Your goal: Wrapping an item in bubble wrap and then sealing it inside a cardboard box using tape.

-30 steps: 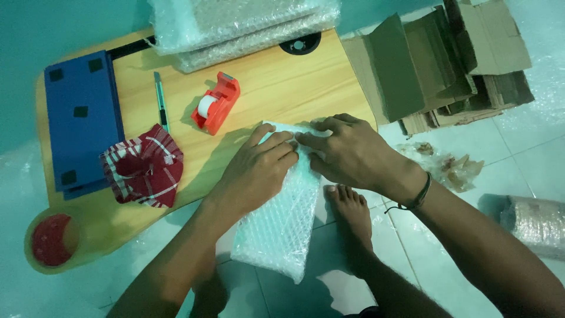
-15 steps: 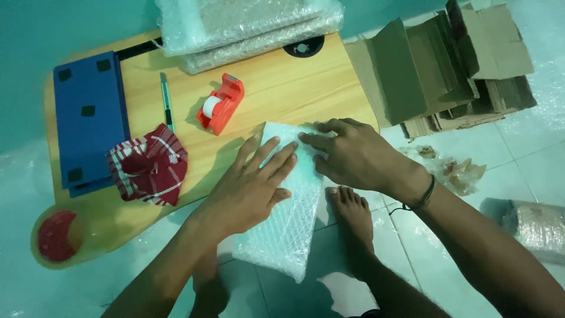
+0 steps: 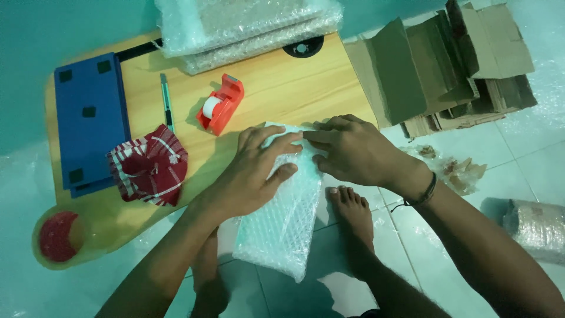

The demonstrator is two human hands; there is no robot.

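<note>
- Pressing flat, the left hand (image 3: 256, 176) and right hand (image 3: 353, 150) pin a bubble-wrapped flat parcel (image 3: 282, 224) on the wooden table (image 3: 282, 88).
- Wrap apparently folded round; red tape dispenser (image 3: 219, 105) sits untouched, seam seemingly untaped.

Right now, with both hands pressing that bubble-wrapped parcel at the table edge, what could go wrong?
1. Most of the bubble-wrapped parcel overhangs the wooden table; if the left hand or right hand lifts, it may slide off.
2. The tape dispenser sits apart from both hands; reaching for it could let the wrap loosen.
</note>
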